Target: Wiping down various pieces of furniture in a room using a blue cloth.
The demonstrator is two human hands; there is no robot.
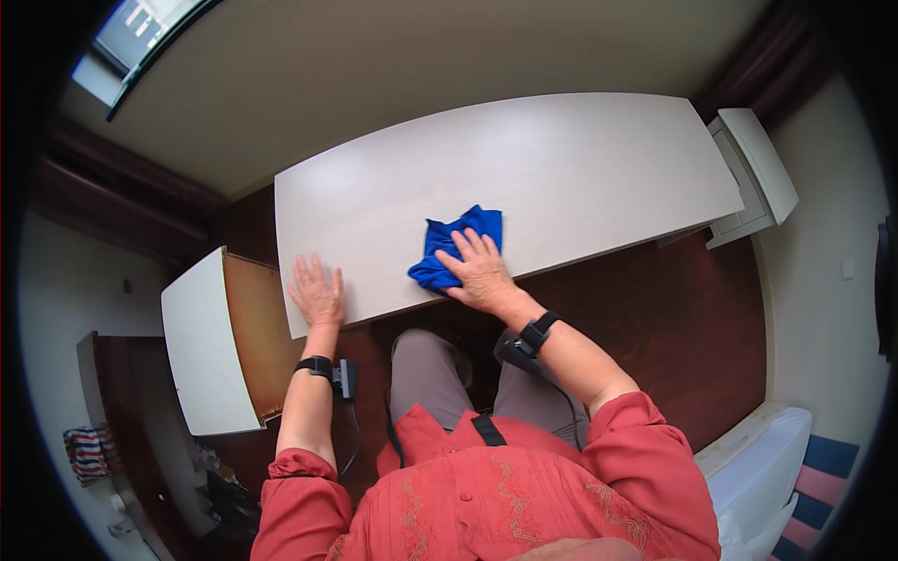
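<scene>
White desk — standing over dark wood floor, pale wall beyond. Right hand pressing flat, fingers spread, on blue cloth; left hand lying open, gripping nothing, at the near-left desk edge.

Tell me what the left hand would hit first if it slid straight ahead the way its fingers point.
Nothing, it seems: the left hand lies flat on the white tabletop, and only bare surface lies ahead up to the far edge. The blue cloth sits off to its right.

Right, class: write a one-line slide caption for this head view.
Right hand presses a blue cloth on a pale tabletop; left hand rests flat near its edge.
</scene>
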